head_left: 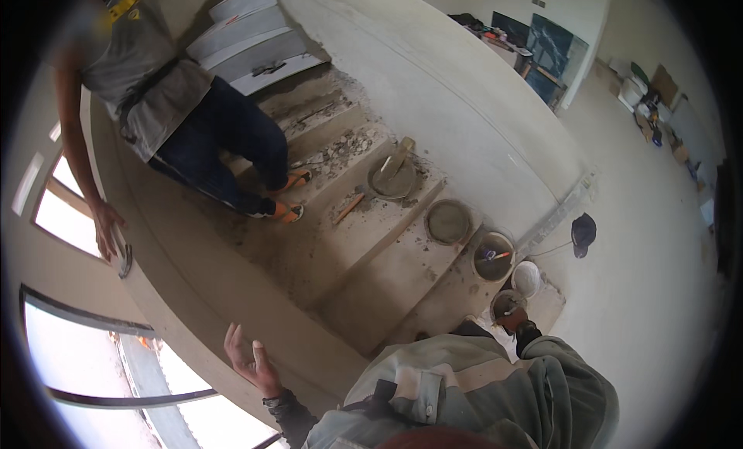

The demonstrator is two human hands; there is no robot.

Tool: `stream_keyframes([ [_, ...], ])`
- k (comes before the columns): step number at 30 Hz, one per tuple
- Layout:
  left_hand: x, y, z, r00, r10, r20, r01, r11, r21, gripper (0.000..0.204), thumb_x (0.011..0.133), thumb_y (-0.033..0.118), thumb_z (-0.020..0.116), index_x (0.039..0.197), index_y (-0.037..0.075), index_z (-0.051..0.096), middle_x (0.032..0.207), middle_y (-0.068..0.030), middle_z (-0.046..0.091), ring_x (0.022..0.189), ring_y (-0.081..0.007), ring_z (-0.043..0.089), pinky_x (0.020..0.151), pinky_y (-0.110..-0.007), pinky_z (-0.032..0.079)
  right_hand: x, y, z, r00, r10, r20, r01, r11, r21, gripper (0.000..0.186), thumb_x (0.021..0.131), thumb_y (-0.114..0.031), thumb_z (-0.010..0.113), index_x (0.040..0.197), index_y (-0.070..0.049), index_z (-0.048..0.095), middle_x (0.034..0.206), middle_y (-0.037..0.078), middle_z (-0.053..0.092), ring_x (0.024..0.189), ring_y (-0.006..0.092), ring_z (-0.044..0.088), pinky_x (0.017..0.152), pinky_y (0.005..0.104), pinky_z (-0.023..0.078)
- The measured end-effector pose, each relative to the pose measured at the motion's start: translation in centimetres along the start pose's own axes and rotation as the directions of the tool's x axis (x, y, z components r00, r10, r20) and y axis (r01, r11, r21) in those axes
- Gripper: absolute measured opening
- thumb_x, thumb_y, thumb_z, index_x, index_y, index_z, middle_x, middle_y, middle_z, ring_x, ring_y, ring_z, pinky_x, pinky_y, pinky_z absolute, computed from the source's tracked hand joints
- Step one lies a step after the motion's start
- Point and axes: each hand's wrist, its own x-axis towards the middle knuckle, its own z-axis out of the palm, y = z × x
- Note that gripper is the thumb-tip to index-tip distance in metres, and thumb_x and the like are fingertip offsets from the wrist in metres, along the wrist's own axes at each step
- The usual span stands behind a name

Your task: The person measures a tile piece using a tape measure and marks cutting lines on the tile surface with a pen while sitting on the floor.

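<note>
My left hand (251,360) is raised beside the curved plastered side wall (193,310) of the stairs, fingers apart and holding nothing. At lower right my right hand (511,319) is closed at a small bucket (507,298) of grey material; what its fingers grip is too small to tell. Next to it stand a white bucket (526,277) and a larger bucket (492,269) with tools in it. Higher on the concrete steps (356,294) are a bucket of grey mix (447,223), another bucket (391,186) with a plank-like tool in it, and an orange-handled hammer (348,207).
A person (178,116) in sandals stands on the steps at upper left, a hand (104,225) by a metal object on the wall edge. Rubble (348,147) and pale slabs (248,43) lie up the stairs. A dark cap (583,234) and piled items (650,101) are at right.
</note>
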Motion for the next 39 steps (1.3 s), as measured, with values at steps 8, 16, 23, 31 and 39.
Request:
stream_keyframes([
  [8, 3.8, 20.5, 13.1, -0.171, 0.985, -0.007, 0.717, 0.120, -0.687, 0.091, 0.091, 0.069, 0.045, 0.127, -0.013, 0.056, 0.144, -0.0337, 0.042, 0.128, -0.0584, 0.041, 0.107, -0.066, 0.023, -0.6, 6.6, 1.3, 0.996, 0.087, 0.020, -0.089, 0.992, 0.095, 0.052, 0.057, -0.042, 0.080, 0.080, 0.004, 0.071, 0.085, 0.020, 0.072, 0.080, 0.0334, 0.070, 0.073, 0.0402, 0.057],
  [16, 2.7, 27.8, 23.1, -0.195, 0.977, -0.088, 0.855, 0.125, -0.503, 0.088, 0.091, 0.071, 0.044, 0.129, -0.008, 0.058, 0.147, -0.0291, 0.041, 0.130, -0.0583, 0.040, 0.110, -0.066, 0.020, -5.8, 20.9, 3.5, 0.823, 0.545, 0.158, -0.563, 0.751, 0.345, 0.040, 0.066, -0.037, 0.080, 0.080, -0.001, 0.072, 0.082, 0.011, 0.074, 0.070, 0.0218, 0.070, 0.071, 0.0344, 0.057],
  [23, -2.8, 20.8, 38.0, 0.082, 0.074, 0.994, 0.511, 0.853, -0.106, 0.074, 0.099, 0.058, 0.041, 0.144, -0.001, 0.043, 0.148, -0.0192, 0.045, 0.137, -0.0276, 0.042, 0.115, -0.045, 0.029, -7.3, 30.2, 6.3, 0.922, 0.263, 0.285, -0.312, 0.939, 0.142, 0.037, 0.073, -0.043, 0.073, 0.094, -0.013, 0.073, 0.099, 0.015, 0.073, 0.087, 0.0238, 0.070, 0.085, 0.0383, 0.052],
  [31, -16.6, 12.8, 42.4, -0.486, 0.072, 0.871, -0.070, 0.990, -0.121, 0.070, 0.095, 0.055, 0.051, 0.144, 0.005, 0.045, 0.145, -0.0195, 0.048, 0.133, -0.0329, 0.046, 0.113, -0.040, 0.032, -6.9, 41.7, 6.1, 0.968, 0.247, 0.041, -0.249, 0.967, 0.050, 0.028, 0.096, -0.038, 0.047, 0.109, -0.027, 0.069, 0.097, 0.010, 0.072, 0.090, 0.0310, 0.068, 0.080, 0.0473, 0.051],
  [39, -10.9, 1.4, 52.2, -0.383, -0.201, 0.902, -0.221, 0.968, 0.122, 0.049, 0.093, 0.038, 0.057, 0.135, 0.013, 0.056, 0.123, -0.0123, 0.062, 0.115, -0.0264, 0.058, 0.090, -0.045, 0.049, -9.5, 34.8, 9.4, 0.970, 0.083, -0.228, -0.102, 0.992, -0.072, 0.036, 0.074, -0.043, 0.070, 0.072, -0.007, 0.070, 0.070, 0.012, 0.065, 0.073, 0.0276, 0.064, 0.070, 0.0440, 0.049],
])
